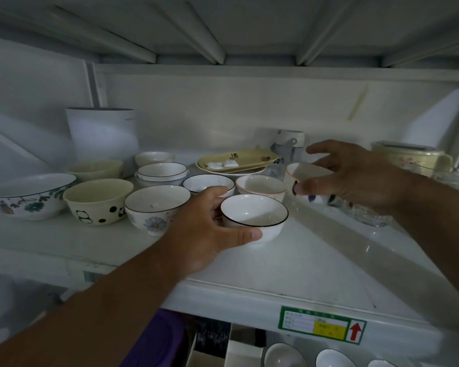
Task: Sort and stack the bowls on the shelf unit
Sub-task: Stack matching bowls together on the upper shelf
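Left hand (210, 223) grips a small white black-rimmed bowl (254, 217) at the front middle of the white shelf (316, 260), thumb along its near side, fingers behind. Right hand (355, 176) holds a second small white bowl (304, 172), tilted, raised above the shelf to the right, fingers curled over the rim, thumb below. Behind and to the left sit a daisy-print bowl (155, 209), a cream panda bowl (98, 201) and a large floral bowl (32, 196). A yellow plate (236, 161) lies further back.
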